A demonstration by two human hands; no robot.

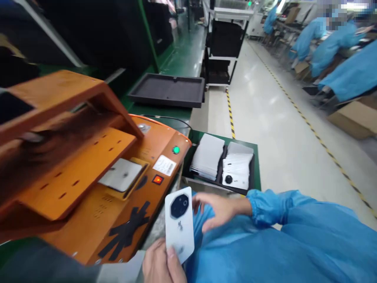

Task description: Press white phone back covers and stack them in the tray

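Note:
In the lower middle, my left hand [161, 261] is closed on the bottom end of a white phone back cover [180, 232]. A dark octagonal camera area sits near its top, with small dark marks below. The cover is held upright, its back facing me. Just to its right is my right hand [218, 210], thumb and fingers apart, its fingertips close to the cover's upper right edge. Whether they touch it I cannot tell. Left of the hands stands an orange machine [165, 135], with a pale, phone-sized plate [125, 175] lying in its recess.
Stacks of pale covers [208, 155] and a second row with camera cutouts [235, 169] fill a black tray on the right. A green button [176, 149] and red switch [158, 179] glow. Behind are a dark tray [169, 90] and a rack [225, 43]. People in blue gowns work at far right.

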